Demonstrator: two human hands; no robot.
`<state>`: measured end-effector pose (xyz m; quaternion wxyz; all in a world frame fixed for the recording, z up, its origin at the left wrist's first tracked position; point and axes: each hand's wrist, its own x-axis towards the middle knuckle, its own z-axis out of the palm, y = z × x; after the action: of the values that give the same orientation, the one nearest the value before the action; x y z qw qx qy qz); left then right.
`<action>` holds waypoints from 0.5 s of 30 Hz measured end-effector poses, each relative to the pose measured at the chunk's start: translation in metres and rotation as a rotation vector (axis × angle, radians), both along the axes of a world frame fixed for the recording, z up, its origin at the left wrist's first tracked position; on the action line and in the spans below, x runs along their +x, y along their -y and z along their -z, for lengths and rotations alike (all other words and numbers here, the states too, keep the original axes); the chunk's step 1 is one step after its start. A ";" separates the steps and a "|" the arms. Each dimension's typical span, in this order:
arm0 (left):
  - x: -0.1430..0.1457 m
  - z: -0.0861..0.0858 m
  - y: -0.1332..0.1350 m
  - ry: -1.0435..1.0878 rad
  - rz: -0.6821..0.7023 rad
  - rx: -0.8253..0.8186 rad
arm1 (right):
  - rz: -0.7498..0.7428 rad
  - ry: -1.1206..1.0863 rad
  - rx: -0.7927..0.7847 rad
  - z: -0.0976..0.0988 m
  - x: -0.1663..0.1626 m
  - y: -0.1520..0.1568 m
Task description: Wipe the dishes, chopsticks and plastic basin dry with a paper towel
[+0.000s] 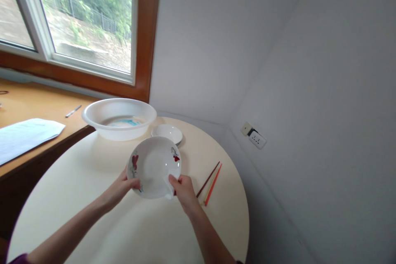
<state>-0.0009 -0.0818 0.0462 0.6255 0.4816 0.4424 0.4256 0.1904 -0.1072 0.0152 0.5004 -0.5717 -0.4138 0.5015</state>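
Observation:
A white plate with red floral marks on its rim is held tilted toward me above the round table. My left hand grips it at the lower left edge, thumb over the rim. At the lower right edge, my right hand pinches a small white tissue against the plate, the thumb on the inner side. The fingers behind the plate are hidden. Just beyond it stands a short stack of white dishes, partly covered by the held plate.
A translucent white basin with something blue at its bottom stands at the back left of the round table. Chopsticks in dark red, pale and orange lie to the right. A wooden desk with papers adjoins on the left.

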 end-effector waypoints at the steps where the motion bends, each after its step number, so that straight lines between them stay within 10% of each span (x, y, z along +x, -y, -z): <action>1: -0.007 -0.006 -0.001 -0.021 0.044 -0.012 | -0.050 0.076 0.002 -0.006 0.009 -0.003; 8: -0.023 -0.038 -0.004 -0.047 0.307 -0.285 | -0.284 0.304 0.033 -0.042 0.039 -0.027; 15: 0.003 -0.040 0.013 0.227 -0.068 -0.083 | -0.053 0.178 0.083 -0.024 0.015 -0.022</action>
<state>0.0019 -0.0951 0.0862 0.6763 0.3886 0.4021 0.4795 0.2049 -0.0849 0.0394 0.4715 -0.5816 -0.4921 0.4442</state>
